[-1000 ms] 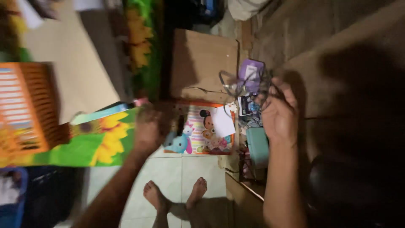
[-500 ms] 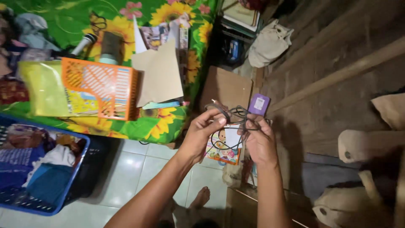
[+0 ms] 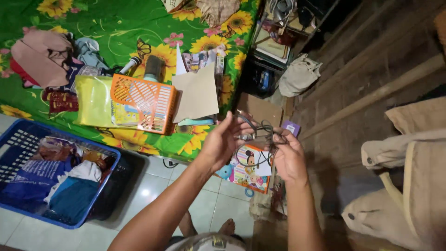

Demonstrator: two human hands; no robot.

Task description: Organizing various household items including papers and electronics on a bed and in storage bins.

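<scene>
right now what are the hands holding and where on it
Both hands hold a tangled dark cord. The left hand pinches it near a small silvery end piece, and the right hand grips the bunched loops on the other side.

Orange basket on sunflower sheet, blue crate below.

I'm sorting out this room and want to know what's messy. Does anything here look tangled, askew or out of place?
The dark cable between the left hand and right hand is a tangled knot of loops. On the sunflower sheet, the orange basket lies tipped on its side, with clothes heaped loosely beside it.
</scene>
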